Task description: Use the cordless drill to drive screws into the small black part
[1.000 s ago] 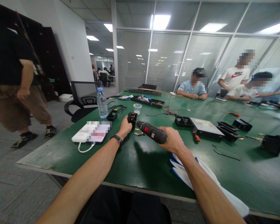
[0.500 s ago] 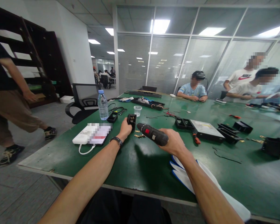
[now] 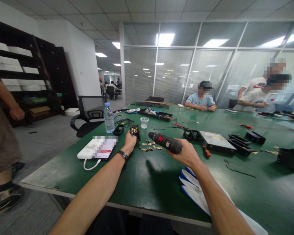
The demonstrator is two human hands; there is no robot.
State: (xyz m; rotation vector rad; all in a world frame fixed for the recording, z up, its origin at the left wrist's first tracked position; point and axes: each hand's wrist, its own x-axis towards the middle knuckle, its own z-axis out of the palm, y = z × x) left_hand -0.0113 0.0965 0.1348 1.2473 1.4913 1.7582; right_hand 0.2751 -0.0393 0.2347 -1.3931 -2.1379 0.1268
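My left hand (image 3: 130, 142) is closed on a small black plastic box (image 3: 135, 132), its open side facing me and brass-coloured metal parts inside. Several small brass pieces (image 3: 150, 147) lie scattered on the green table just right of that hand. My right hand (image 3: 187, 152) grips a black cordless drill (image 3: 165, 142) with a red mark on its side. The drill's thin bit points left towards the box and is apart from it. Below my right forearm lie white work gloves (image 3: 193, 187) with blue edging.
A water bottle (image 3: 109, 118), a clear plastic cup (image 3: 144, 122) and a white power bank (image 3: 87, 148) beside a phone stand near my left hand. Right lie a screwdriver (image 3: 206, 151), a metal-topped box (image 3: 217, 142) and black housings (image 3: 240, 146). People sit and stand across the table (image 3: 127, 186).
The black box has turned, showing more of its brass parts. More brass pieces show on the table beside it. The drill stays held. At left a walking person has shifted in view.
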